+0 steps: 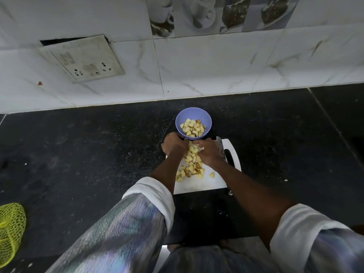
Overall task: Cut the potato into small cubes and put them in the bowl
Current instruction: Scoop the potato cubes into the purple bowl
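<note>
Looking down past my rolled-up sleeves [149,191], I see my two forearms reaching out over the black counter [78,146]. Nearest me lies the white cutting board [199,184], with a loose scatter of potato cubes [192,166] across it and one stray cube [212,175] sitting apart toward the right. A knife [221,147] rests along the board's right side, mostly hidden under my right wrist. Farther on, my left hand [173,144] and right hand [209,151] come close together at the board's far edge, fingers curled inward around a heap of cubes, cupping it from both sides. Just beyond my fingertips stands the lilac bowl [193,123], touching or nearly touching the board's far end, already holding a good pile of cubes. Off at the near left edge lies a yellow-green mesh bag [10,231]. Behind the bowl rises the marbled tile wall [197,66], with a grimy switch plate [84,58] up to the left.
</note>
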